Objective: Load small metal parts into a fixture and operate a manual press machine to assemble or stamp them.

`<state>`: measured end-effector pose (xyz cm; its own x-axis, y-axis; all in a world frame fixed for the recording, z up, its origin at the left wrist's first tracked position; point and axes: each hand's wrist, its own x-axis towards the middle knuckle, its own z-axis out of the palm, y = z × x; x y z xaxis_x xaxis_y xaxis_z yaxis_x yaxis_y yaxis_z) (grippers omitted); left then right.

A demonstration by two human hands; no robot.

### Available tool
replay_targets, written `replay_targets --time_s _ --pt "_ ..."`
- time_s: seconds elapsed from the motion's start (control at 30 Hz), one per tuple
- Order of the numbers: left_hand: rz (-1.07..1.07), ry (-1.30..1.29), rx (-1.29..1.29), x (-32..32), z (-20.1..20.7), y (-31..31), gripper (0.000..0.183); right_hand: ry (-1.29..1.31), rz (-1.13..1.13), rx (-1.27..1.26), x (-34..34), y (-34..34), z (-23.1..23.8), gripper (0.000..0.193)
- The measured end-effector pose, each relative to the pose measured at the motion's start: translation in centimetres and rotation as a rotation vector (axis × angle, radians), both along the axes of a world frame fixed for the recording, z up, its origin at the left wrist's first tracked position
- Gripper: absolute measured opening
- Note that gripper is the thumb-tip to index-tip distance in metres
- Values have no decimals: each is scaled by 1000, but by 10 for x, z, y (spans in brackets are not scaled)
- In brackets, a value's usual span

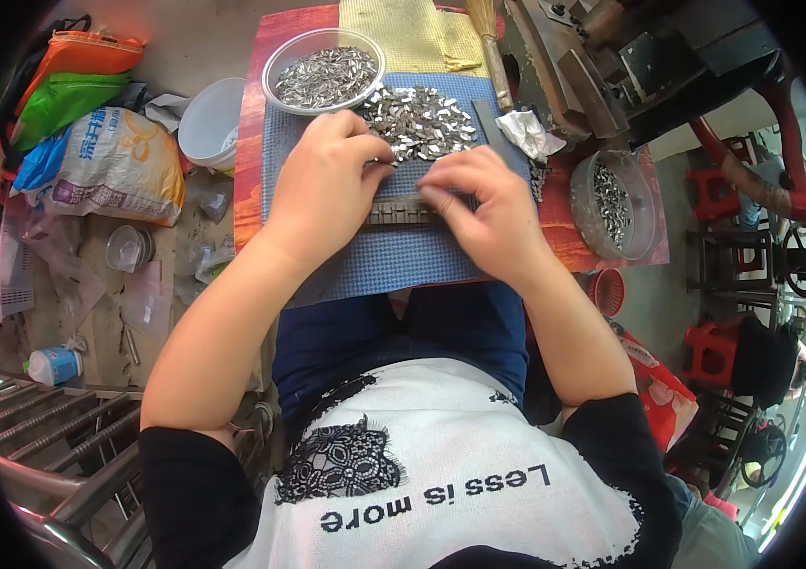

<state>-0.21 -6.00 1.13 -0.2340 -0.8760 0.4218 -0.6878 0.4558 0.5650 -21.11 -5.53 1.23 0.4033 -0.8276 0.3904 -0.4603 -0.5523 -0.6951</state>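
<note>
Left hand point(327, 180) fingers curled, pinching small metal pieces at the pile point(419, 120) edge. Right hand point(479, 213) fingertips pressed together on a metal strip point(401, 211) on the blue mat point(393, 261).

A white bucket point(210, 121) and printed sack point(114, 161) are seen upper left; red stools point(712, 353) (blurred by rim distortion) are noted at right.
</note>
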Motion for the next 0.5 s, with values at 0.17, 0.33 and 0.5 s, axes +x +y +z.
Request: replay_targets --time_s 0.17,0.33,0.5 --pt "-25 -142 9 -10 1 -7 10 137 -200 -232 -4 -25 -4 9" --pt "-26 -127 -66 -12 1 -6 11 258 -115 -259 6 -34 -7 10" --pt "87 -57 123 -2 10 1 9 338 -64 -260 4 -41 -6 12"
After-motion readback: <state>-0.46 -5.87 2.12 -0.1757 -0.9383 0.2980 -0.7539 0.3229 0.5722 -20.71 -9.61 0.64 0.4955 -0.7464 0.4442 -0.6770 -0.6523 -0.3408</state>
